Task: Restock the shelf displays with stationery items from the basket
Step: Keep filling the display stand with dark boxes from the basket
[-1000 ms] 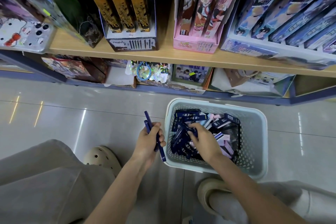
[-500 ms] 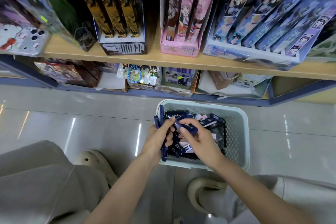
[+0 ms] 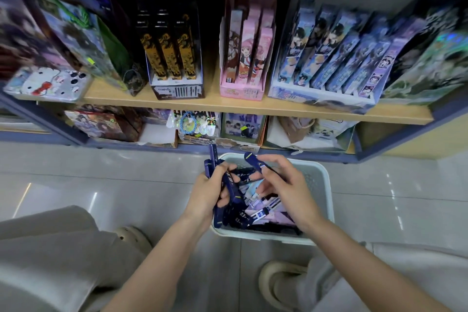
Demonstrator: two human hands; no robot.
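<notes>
1. At 7 and 5 o'clock, nearest the camera, are two cream clogs: the left clog (image 3: 134, 237) and the right clog (image 3: 281, 278), each below a pale trouser leg.
2. Two bare forearms reach up toward the centre.
3. The left hand (image 3: 207, 192), just left of centre, is clenched around a bundle of dark blue packs (image 3: 212, 162). At least three show, and one pokes upright above the fist. The exact count is unclear.
4. The right hand (image 3: 286, 185), at 3 o'clock from the left, pinches one single dark blue pack (image 3: 253, 159) between thumb and forefinger. The pack is tilted, and its other fingers are loosely spread over the basket.
5. One pale perforated basket (image 3: 321, 185) sits on the tiled floor under both hands. It holds a jumble of loose packs (image 3: 255, 215), navy and lilac, too tangled to count.
6. Beyond, the wooden shelf board (image 3: 228, 106) crosses the frame.
7. Three display boxes stand on it toward 12 o'clock:
   - The black display box (image 3: 177, 91) at 11 holds three gold-patterned packs (image 3: 168, 58).
   - The pink display box (image 3: 240, 90) at 12 holds three pink packs (image 3: 249, 50).
   - The blue display box (image 3: 319, 99) at 1 holds a leaning row, too blurred to count.
8. At 9 o'clock lies one white cartoon-cat case (image 3: 48, 83).
</notes>
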